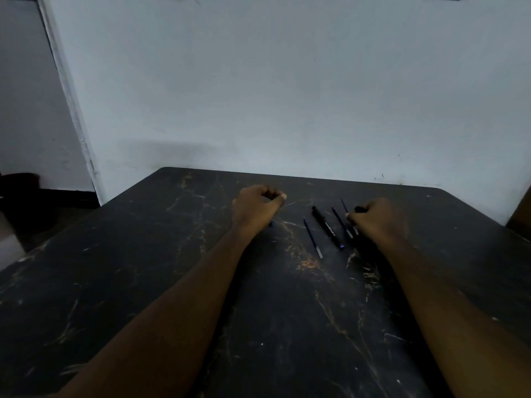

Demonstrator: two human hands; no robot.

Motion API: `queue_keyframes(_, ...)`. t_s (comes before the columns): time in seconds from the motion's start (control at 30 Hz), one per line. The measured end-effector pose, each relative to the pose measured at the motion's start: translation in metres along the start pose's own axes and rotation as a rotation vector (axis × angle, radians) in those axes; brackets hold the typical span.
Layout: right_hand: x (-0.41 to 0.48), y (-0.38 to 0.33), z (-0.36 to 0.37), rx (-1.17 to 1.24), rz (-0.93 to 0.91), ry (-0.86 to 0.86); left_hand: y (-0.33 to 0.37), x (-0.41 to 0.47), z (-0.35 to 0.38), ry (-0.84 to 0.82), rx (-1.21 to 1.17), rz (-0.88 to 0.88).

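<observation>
Right hand (376,218) grasps pen barrel (359,208), left hand (257,208) clenched, contents unclear; best to slide 1 refill (313,238) in straight.

The left forearm (184,300) and right forearm (448,297) are bare, long and slim, uncovered from the near edge of the dark, scratched, marble-patterned bench (86,282) up to the wrists. The left grip (260,206) and right grip (376,218) are bare too. A short thumbnail (284,197) shows on the left grip, toward the bench's far edge.
</observation>
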State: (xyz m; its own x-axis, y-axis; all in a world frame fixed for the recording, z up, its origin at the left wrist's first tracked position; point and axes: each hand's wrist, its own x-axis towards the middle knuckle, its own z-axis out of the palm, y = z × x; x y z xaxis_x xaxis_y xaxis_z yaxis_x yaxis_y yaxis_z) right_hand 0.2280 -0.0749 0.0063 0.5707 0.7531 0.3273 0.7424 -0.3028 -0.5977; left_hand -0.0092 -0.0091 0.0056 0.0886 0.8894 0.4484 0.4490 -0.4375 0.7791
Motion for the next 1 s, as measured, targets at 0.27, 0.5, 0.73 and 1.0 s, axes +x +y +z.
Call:
queue_keyframes(0.27, -0.002, 0.000, 0.000, -0.072, 0.012, -0.034, -0.001, 0.000, 0.002, -0.022, 0.057, 0.025)
queue_keyframes(0.5, -0.003, -0.002, -0.001, -0.060, -0.024, 0.045, 0.000, -0.002, 0.003, -0.016, 0.089, 0.072)
queue_keyframes(0.73, -0.013, -0.017, -0.003, -0.030, -0.149, 0.050, 0.000, -0.001, 0.003, -0.008, 0.081, 0.069)
queue_keyframes(1.0, -0.038, -0.053, 0.010, -0.193, -0.321, -0.131, -0.002, 0.000, 0.002, 0.038, 0.058, 0.035)
